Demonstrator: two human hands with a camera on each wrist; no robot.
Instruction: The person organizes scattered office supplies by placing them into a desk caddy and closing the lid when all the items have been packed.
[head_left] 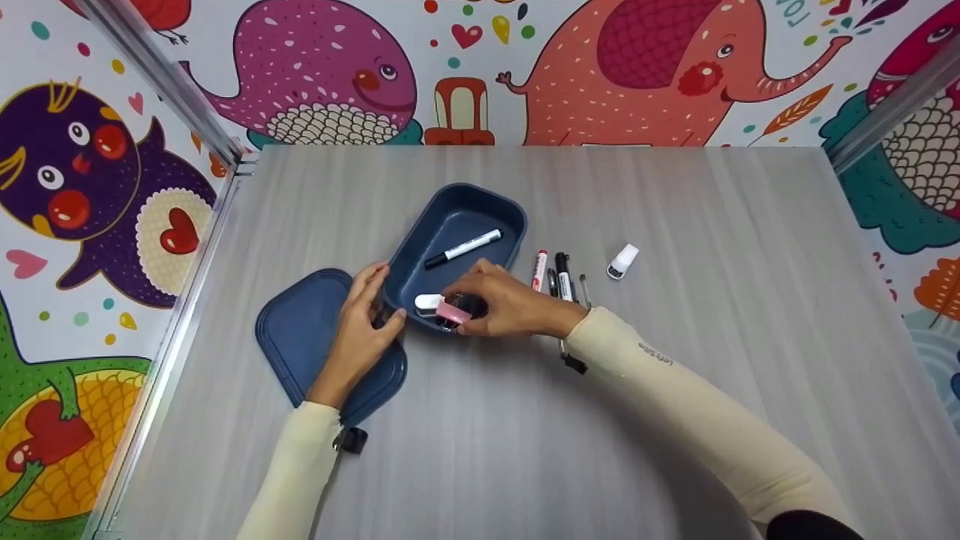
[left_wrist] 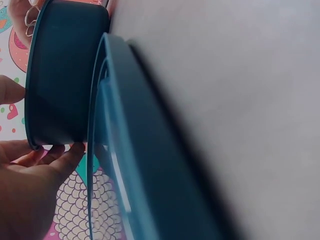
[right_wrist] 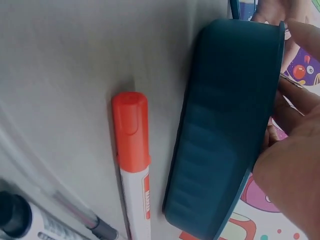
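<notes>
Your right hand fingers are curled, pinching a pink block just inside the blue box, next to a white piece. Left hand fingers are loosely bent, gripping the box's near rim, resting over its lid. Black marker lies beyond your fingers; red marker sits right. Grey table, cartoon wall.
</notes>
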